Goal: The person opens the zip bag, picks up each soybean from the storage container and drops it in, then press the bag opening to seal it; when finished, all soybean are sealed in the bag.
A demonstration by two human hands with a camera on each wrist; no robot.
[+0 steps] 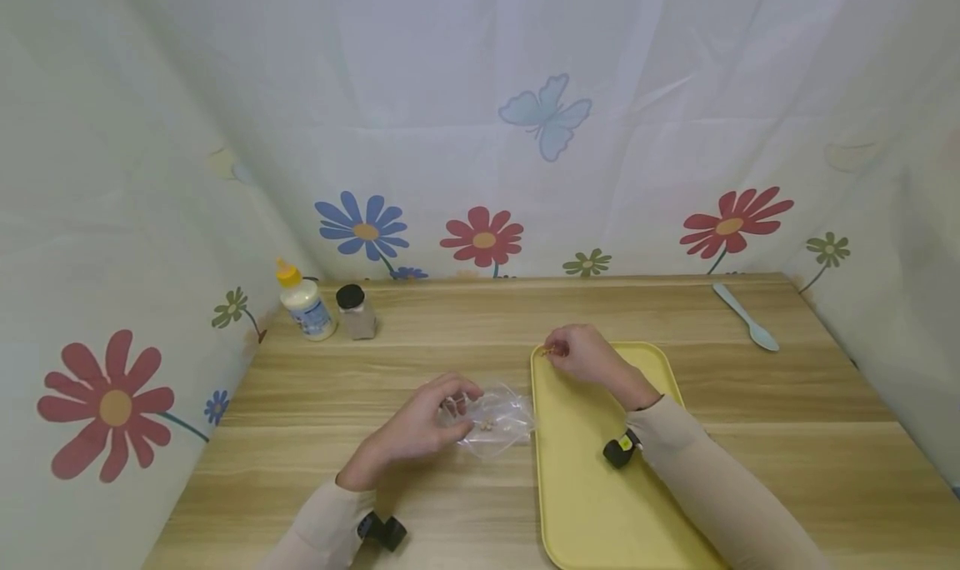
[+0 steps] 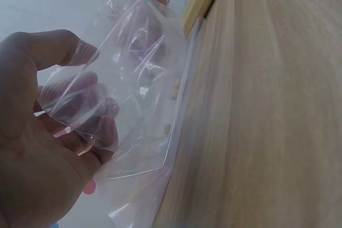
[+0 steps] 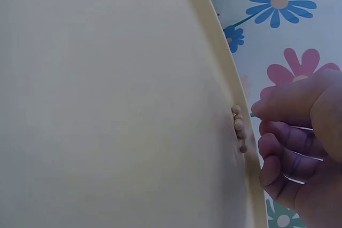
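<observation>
A clear plastic bag point(image 1: 495, 420) lies on the table left of the yellow tray point(image 1: 551, 503), with small beige bead-like pieces point(image 2: 176, 88) inside it. My left hand point(image 1: 427, 420) holds the bag near its edge; the left wrist view shows curled fingers through the plastic, thumb spread apart from them. Over the tray's far left corner is my right hand point(image 1: 588, 357), fingers bent. Just beside its fingertips, several small round beige beads point(image 3: 238, 126) sit against the rim. Whether those fingers pinch a bead is too small to tell.
At the back left stand a white bottle with a yellow cap point(image 1: 307, 307) and a small black-lidded jar point(image 1: 357, 313). A pale blue spoon point(image 1: 746, 318) lies at the back right. Behind the wooden table point(image 1: 442, 328) hangs a flowered curtain point(image 1: 420, 120).
</observation>
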